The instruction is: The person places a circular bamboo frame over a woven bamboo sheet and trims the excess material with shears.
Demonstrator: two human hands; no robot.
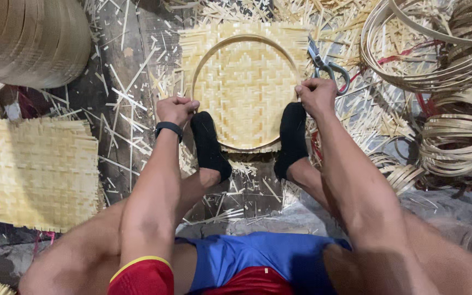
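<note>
1. Nearest the camera: bare knees, blue shorts, both forearms stretched out over the floor (pixel 121 60). There's a black band on the left wrist.
2. A bit further out, two feet in black socks – left sock (pixel 208 145), right sock (pixel 292 139) – are planted on the near rim of the woven mat (pixel 244 82), one on each side, pinning it down.
3. The key bit: a round bamboo hoop (pixel 245 39) lies flat on that mat, straight ahead and dead centre between the hands. Left hand (pixel 176 109) sits at its left edge, right hand (pixel 316 95) at its right edge – both about equally close, so neither has the advantage. A hoop has no real long axis; the hands sit across its widest part.
4. Fingers on both hands are curled tight, clamped on the hoop's rim as far as I can tell.
5. Just past the right hand: scissors (pixel 326 65) on the floor.
6. Off to the sides: a second woven mat (pixel 42 172) near left, coiled bamboo strips (pixel 438 54) far right.
</note>
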